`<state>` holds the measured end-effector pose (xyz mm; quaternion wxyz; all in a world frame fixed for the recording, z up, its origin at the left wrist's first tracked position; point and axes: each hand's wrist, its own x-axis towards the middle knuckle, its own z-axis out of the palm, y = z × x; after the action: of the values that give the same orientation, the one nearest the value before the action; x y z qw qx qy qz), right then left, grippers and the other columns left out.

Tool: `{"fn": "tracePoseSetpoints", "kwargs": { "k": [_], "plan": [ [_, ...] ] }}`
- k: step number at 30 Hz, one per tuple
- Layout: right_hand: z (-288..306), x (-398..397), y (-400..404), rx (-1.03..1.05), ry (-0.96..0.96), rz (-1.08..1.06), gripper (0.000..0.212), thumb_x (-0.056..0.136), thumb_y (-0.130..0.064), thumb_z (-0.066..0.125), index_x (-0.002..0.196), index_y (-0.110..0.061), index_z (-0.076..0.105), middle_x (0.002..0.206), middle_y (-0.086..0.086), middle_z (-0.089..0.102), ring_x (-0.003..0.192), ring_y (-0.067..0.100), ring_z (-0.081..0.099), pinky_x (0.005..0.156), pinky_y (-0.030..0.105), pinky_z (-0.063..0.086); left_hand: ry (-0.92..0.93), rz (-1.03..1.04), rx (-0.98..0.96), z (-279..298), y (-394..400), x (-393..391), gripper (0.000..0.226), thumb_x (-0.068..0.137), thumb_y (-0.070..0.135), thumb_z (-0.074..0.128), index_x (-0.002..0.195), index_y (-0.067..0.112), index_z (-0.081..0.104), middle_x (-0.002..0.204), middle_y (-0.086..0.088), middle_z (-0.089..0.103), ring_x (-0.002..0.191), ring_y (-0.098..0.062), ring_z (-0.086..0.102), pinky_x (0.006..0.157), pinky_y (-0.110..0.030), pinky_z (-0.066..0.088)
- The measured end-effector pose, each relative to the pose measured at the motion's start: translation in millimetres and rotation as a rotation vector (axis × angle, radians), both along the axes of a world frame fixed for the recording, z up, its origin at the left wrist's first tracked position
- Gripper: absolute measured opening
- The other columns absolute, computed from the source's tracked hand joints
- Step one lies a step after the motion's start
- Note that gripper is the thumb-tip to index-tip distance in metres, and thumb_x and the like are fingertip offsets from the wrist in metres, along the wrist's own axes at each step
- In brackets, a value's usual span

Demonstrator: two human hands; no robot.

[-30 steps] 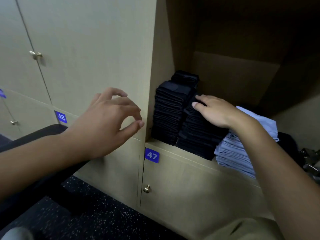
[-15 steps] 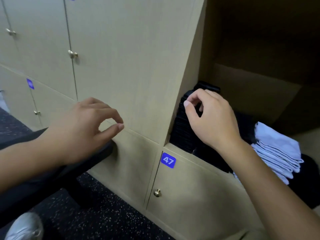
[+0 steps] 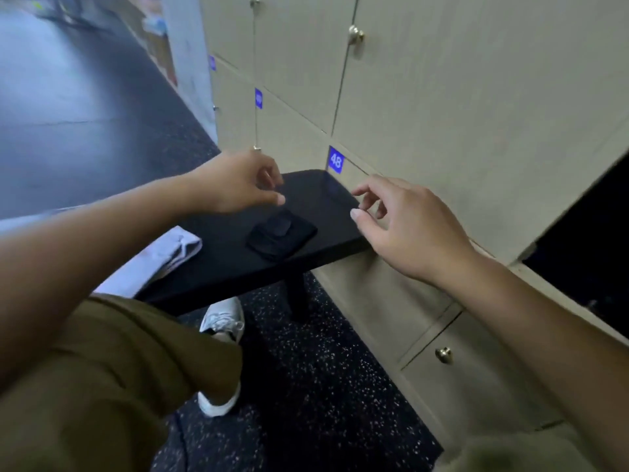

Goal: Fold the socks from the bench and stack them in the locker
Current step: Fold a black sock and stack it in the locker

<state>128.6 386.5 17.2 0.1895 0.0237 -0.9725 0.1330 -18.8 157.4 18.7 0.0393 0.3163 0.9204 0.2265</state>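
Note:
A black sock lies in a flat bundle on the black bench, near its far end. My left hand hovers just above and left of the sock, fingers loosely curled and apart, holding nothing. My right hand hangs in the air to the right of the sock, past the bench's edge, fingers spread and empty. The open locker shows only as a dark opening at the right edge; the stacks inside it are hidden.
Pale grey folded cloth rests on the bench's near left part. Beige locker doors with brass knobs and a blue tag 48 run along the right. My olive trouser leg and white shoe are over speckled dark floor.
My right hand left the black sock stack in the locker and swung left towards the bench. My view turned left and down, so the bench and the sock came into sight.

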Motion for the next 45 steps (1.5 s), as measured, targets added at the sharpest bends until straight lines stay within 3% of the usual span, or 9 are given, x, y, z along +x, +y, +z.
{"fn": "tracePoseSetpoints", "kwargs": {
  "k": [8,16,19,23,27,30,34,40,45],
  "plan": [
    [-39,-54,-13,-0.13,-0.248,0.022,0.031,0.096,-0.045,0.061,0.124,-0.032,0.061,0.1,-0.015,0.066,0.091,0.011,0.061,0.089,0.041,0.054,-0.167,0.12,-0.178,-49,4,-38,0.047,0.088,0.042,0.078,0.121,0.011,0.068,0.115,-0.005,0.071,0.111,-0.028,0.063,0.093,-0.033,0.049],
    [-56,-70,-6,-0.168,-0.371,-0.026,0.035,0.097,-0.046,0.062,0.127,-0.029,0.06,0.099,-0.015,0.067,0.092,0.007,0.061,0.091,0.036,0.052,-0.299,0.174,-0.217,-77,28,-50,0.043,0.086,0.042,0.08,0.08,0.004,0.061,0.081,-0.009,0.062,0.084,-0.03,0.06,0.07,-0.033,0.045],
    [-60,-73,-2,-0.188,-0.401,-0.056,0.036,0.097,-0.045,0.062,0.128,-0.027,0.06,0.098,-0.015,0.066,0.091,0.007,0.061,0.088,0.033,0.051,-0.367,0.15,-0.158,-77,31,-49,0.039,0.089,0.034,0.079,0.105,0.001,0.068,0.101,-0.011,0.068,0.098,-0.032,0.066,0.082,-0.037,0.053],
    [-64,-76,5,-0.303,-0.412,-0.143,0.042,0.095,-0.047,0.064,0.128,-0.021,0.062,0.106,-0.01,0.069,0.097,0.011,0.064,0.087,0.03,0.049,-0.407,0.11,0.02,-57,34,-42,0.016,0.093,0.021,0.075,0.094,0.009,0.064,0.1,-0.015,0.067,0.077,-0.025,0.063,0.056,-0.03,0.054],
    [-53,-67,8,-0.736,-0.456,-0.167,0.046,0.093,-0.051,0.068,0.124,-0.017,0.062,0.108,-0.001,0.074,0.095,0.017,0.074,0.083,0.038,0.061,-0.461,0.098,0.255,-35,34,-26,0.029,0.093,0.018,0.074,0.111,-0.003,0.064,0.113,-0.025,0.07,0.085,-0.029,0.065,0.063,-0.033,0.053],
    [-35,-55,4,-0.984,-0.408,-0.141,0.036,0.095,-0.038,0.07,0.121,-0.014,0.061,0.107,0.001,0.076,0.094,0.017,0.076,0.084,0.038,0.062,-0.539,0.086,0.458,-21,39,-10,0.03,0.094,0.015,0.073,0.117,-0.003,0.064,0.113,-0.022,0.073,0.095,-0.033,0.073,0.083,-0.044,0.059],
    [-13,-35,11,-1.087,-0.216,-0.154,0.02,0.097,-0.016,0.069,0.113,-0.009,0.059,0.095,0.004,0.075,0.081,0.017,0.073,0.076,0.033,0.059,-0.63,0.016,0.649,-6,55,12,0.02,0.093,0.014,0.072,0.111,0.006,0.069,0.104,-0.012,0.077,0.083,-0.019,0.076,0.066,-0.025,0.059],
    [12,0,23,-1.02,0.03,-0.252,0.01,0.1,-0.007,0.058,0.108,-0.013,0.058,0.101,0.018,0.071,0.086,0.029,0.071,0.081,0.041,0.06,-0.681,-0.095,0.705,14,82,39,0.017,0.093,0.022,0.072,0.1,0.006,0.071,0.084,-0.002,0.078,0.068,-0.013,0.073,0.056,-0.02,0.051],
    [26,32,40,-1.018,0.166,-0.286,0.019,0.099,-0.011,0.052,0.107,-0.023,0.064,0.104,0.004,0.073,0.094,0.022,0.07,0.078,0.035,0.054,-0.663,-0.141,0.749,29,106,53,0.031,0.089,0.03,0.076,0.078,0.013,0.052,0.062,0.004,0.061,0.055,-0.011,0.057,0.063,-0.031,0.04]
  ]
}}
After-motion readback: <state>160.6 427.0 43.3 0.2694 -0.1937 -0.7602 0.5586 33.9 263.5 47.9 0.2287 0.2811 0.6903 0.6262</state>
